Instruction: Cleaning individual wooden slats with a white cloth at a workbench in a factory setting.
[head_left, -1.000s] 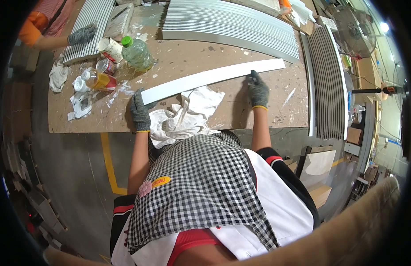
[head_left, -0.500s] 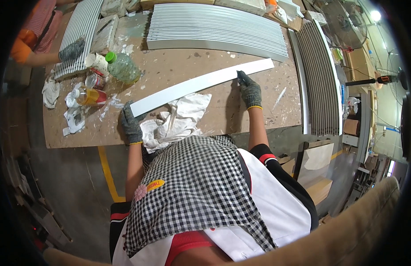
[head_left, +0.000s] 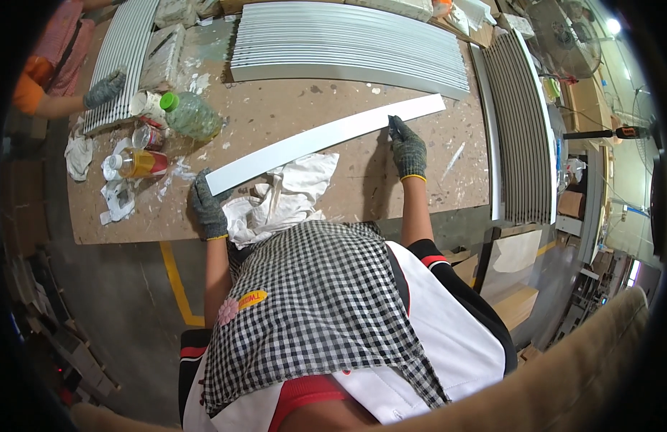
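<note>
A long flat white strip (head_left: 312, 140) slants across the front of the workbench, its right end farther from me. Its near left end is gripped by my left hand (head_left: 207, 205), in a grey knit glove with a yellow cuff. My right hand (head_left: 407, 150), gloved the same way, pinches the strip's near edge toward the far right end. Below the strip, beside my left hand, lies a crumpled white cloth (head_left: 276, 201). What the strip is made of I cannot tell.
Stacked white strips (head_left: 348, 43) lie at the back, with another row (head_left: 524, 129) on the right. At left stand a green-capped bottle (head_left: 193, 115), a bottle of amber liquid (head_left: 141, 163) and a can (head_left: 148, 137). A co-worker's gloved hand (head_left: 105, 89) rests by more strips (head_left: 125, 57).
The strip's left end and my left hand have shifted slightly left and nearer to me. My right hand keeps its hold. The co-worker's hand has moved a little left.
</note>
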A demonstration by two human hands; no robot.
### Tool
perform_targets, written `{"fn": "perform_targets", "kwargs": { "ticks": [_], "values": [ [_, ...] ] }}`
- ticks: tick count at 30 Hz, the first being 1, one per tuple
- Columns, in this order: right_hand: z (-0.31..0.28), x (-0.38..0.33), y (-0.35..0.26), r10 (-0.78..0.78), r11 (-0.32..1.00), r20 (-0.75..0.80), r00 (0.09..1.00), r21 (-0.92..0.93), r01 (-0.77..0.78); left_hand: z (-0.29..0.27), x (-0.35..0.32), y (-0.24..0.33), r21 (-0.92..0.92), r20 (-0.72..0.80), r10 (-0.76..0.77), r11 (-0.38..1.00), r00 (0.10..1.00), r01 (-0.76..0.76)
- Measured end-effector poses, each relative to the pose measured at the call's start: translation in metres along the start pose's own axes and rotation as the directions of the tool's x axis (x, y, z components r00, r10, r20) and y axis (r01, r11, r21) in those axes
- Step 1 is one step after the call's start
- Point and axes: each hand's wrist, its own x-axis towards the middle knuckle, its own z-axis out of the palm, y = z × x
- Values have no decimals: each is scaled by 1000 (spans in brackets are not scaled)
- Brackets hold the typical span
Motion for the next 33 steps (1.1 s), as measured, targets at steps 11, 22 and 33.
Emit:
{"fn": "perform_targets", "kwargs": {
  "ticks": [11,22,33],
  "values": [
    [-2,-3,-6,88,994,70,994,55,-92,3,1,13,-269,-18,-288,924,958,273],
    [5,-15,-13,-45,987,37,998,156,38,-2,0,2,-8,-19,-45,999,999,45],
    [20,-16,-17,-104,993,32,994,62,102,-3,0,3,-31,9,-60,998,998,61]
  ]
}}
